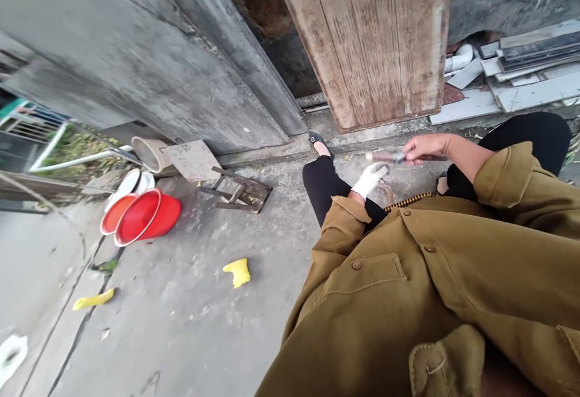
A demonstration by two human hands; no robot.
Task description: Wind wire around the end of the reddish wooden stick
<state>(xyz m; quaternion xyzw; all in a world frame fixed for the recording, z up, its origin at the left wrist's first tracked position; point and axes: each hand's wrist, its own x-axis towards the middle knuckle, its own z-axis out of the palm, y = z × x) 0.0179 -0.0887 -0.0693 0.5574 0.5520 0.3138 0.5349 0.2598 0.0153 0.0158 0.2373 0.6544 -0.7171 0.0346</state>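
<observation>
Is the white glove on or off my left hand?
On; the glove covers your left hand, skin showing before the sleeve.

l hand [370,180] white-gloved, fingers part-curled, a bit blurred, can't tell if gripping. l sleeve [338,228] folded back nr wrist [357,199], arm angled fwd. r hand [423,148] bare, fingers wrapped in a fist, just beside l hand, not touching. r forearm [471,154] bare, approx. level across view; r sleeve [510,170] rolled up. l knee [315,173] & r knee [550,137] bent, wide apart.
</observation>
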